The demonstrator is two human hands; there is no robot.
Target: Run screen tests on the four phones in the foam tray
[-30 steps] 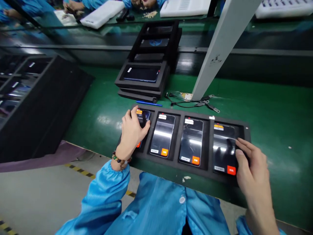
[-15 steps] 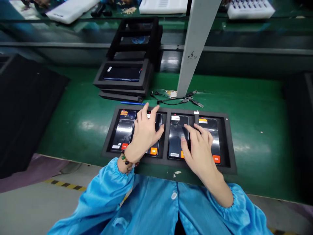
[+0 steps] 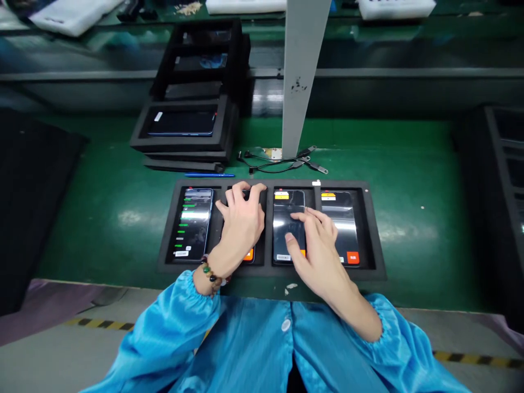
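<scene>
Item: one long, matte black foam tray (image 3: 266, 271), straight-walled, with four rectangular wells, flat on the bench (image 3: 409, 245) in front of you.

Contents, four flat, glossy phones with rounded corners, one per well:
- Far-left phone (image 3: 190, 226): lit, short green bars down a dark screen, white label near its lower edge.
- Second phone (image 3: 248, 255): mostly hidden under your left hand (image 3: 239, 221), an orange patch showing at the bottom.
- Third phone (image 3: 281, 218): yellow and white strips at the top, smooth reflective glass, partly beneath your right hand (image 3: 321, 254).
- Far-right phone (image 3: 347, 218): similar strips, red-orange square at the lower corner.

Hands: your left fingers are spread and bent over the second phone, gripping nothing visible; whether the tips press the glass, you cannot tell from here. Your right thumb and fingers stand apart above the third phone, holding nothing; contact is unclear.

Wear: a bracelet (image 3: 209, 273) of round, mixed-colour beads at your left wrist; shiny, gathered blue sleeves (image 3: 164, 322).

Surroundings: smooth green bench surface; slim blue pen (image 3: 209, 175) behind the tray; thin, tangled black cables (image 3: 270, 164) near the foot of a flat-faced grey post (image 3: 301, 71); blocky stack of black trays (image 3: 180, 144), far left of the post.
</scene>
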